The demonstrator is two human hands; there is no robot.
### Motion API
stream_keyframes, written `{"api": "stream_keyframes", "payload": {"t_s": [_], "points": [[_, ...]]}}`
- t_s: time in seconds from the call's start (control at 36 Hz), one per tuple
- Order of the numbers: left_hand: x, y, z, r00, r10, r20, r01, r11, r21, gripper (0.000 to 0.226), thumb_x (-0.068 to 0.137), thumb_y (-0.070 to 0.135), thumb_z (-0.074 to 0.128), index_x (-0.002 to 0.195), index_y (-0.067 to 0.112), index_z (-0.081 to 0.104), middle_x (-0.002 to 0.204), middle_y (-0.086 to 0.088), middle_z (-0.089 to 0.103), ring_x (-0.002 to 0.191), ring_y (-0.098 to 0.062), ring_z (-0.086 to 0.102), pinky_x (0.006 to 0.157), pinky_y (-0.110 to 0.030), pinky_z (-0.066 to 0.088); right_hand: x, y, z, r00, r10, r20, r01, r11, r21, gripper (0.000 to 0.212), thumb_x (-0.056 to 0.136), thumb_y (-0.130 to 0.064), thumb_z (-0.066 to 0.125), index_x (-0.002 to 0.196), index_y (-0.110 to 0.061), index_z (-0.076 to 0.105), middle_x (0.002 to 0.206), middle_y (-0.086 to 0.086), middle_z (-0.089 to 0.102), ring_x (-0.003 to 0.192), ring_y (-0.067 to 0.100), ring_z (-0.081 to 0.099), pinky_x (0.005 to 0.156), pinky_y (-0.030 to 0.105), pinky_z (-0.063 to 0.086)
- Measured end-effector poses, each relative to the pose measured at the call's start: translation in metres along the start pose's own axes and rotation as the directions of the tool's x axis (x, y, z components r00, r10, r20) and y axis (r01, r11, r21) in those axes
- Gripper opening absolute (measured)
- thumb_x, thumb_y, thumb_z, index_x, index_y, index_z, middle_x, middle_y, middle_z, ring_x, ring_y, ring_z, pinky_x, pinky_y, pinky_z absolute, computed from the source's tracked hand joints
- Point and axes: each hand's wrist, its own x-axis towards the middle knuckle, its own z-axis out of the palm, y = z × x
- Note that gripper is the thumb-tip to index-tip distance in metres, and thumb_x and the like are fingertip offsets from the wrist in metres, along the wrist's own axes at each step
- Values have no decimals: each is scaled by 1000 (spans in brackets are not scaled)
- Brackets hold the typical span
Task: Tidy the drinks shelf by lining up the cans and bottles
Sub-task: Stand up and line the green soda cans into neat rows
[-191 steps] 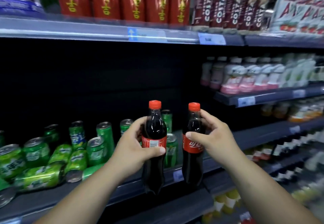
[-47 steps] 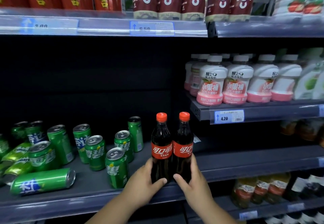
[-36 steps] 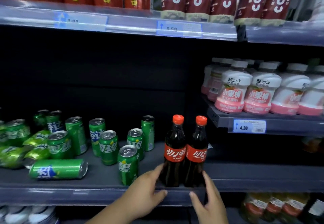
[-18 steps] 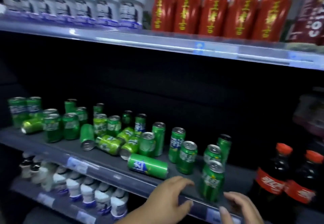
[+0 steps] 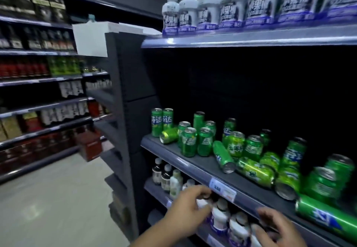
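Observation:
Several green cans crowd the dark drinks shelf (image 5: 195, 166). Two stand upright at its far left end (image 5: 161, 122). Others lie on their sides, such as one small can (image 5: 168, 135), a long can (image 5: 223, 156) pointing toward the shelf's front edge, and a long can (image 5: 326, 218) at the right. My left hand (image 5: 188, 211) hovers below the shelf's front edge with loosely curled fingers and holds nothing. Lower right, my right hand (image 5: 276, 227) is also empty, its fingers loosely bent. The cola bottles are out of view.
White bottles with purple labels (image 5: 212, 9) line the shelf above. Below, small white-capped bottles (image 5: 220, 217) and dark bottles (image 5: 162, 173) stand right under my hands. A dark shelf end panel (image 5: 125, 111) borders the left. An aisle floor (image 5: 58, 198) and further stocked shelves lie left.
The two cola bottles were set upright on the shelf and both hands let go. My view has swung left along the cans, and both hands moved left below the shelf edge.

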Motion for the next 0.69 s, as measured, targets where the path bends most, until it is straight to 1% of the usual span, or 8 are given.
{"api": "stream_keyframes", "payload": {"t_s": [0.03,0.08,0.14,0.19,0.25,0.33,0.47,0.69], "points": [[3,-8,-9,1000,-16,-23,15,1000,-5,23,83,31,68,100,45,62,104,17,63,95,8,58,80,-11,43,7,-5,5,992,21,121,-24,999,25,53,74,-8,78,80,-58,62,86,-6,70,85,-24,57,73,-1,42],[10,-21,-25,998,-27,-54,28,1000,8,22,82,31,68,98,45,62,104,16,64,97,6,60,78,-12,45,18,-11,18,979,28,203,-28,1000,-2,42,70,-13,85,84,-48,67,97,-16,70,89,-13,63,69,5,47],[22,-34,-39,995,-12,-100,17,999,44,23,78,40,65,101,42,63,103,15,66,99,2,61,83,-24,51,32,-17,33,964,8,268,4,999,-43,50,73,-14,83,94,-54,62,100,-24,66,93,-7,64,69,10,49],[34,-45,-51,989,-31,-142,42,996,75,29,74,50,61,102,47,62,103,16,65,100,2,61,88,-30,52,46,-29,48,970,-33,239,49,997,-61,52,76,-15,82,99,-56,59,101,-24,64,96,-2,62,71,13,48],[47,-50,-62,987,-31,-158,51,991,120,33,72,55,58,104,49,59,105,19,63,100,4,59,89,-30,52,63,-35,59,957,-38,287,65,994,-88,35,81,-21,79,94,-50,63,104,-21,62,98,0,61,80,18,47],[68,-55,-77,991,-10,-133,42,968,246,40,80,49,61,118,40,60,112,25,57,104,4,56,91,-26,50,88,-47,72,919,-43,392,109,983,-147,28,88,-36,70,106,-51,53,119,-29,52,111,-5,53,96,25,47],[108,-66,-101,997,51,-66,0,791,612,47,86,47,50,131,34,53,126,16,55,116,-8,54,91,-25,46,132,-64,101,865,-99,491,269,919,-290,39,95,-47,57,132,-42,46,125,-28,40,118,-2,42,97,20,38],[148,-90,-143,986,6,-167,98,788,607,48,86,43,56,132,35,53,132,15,53,121,-8,52,95,-27,46,186,-89,173,776,-211,594,391,901,-190,41,92,-50,58,131,-43,48,132,-28,43,124,1,45,100,26,43]]}}
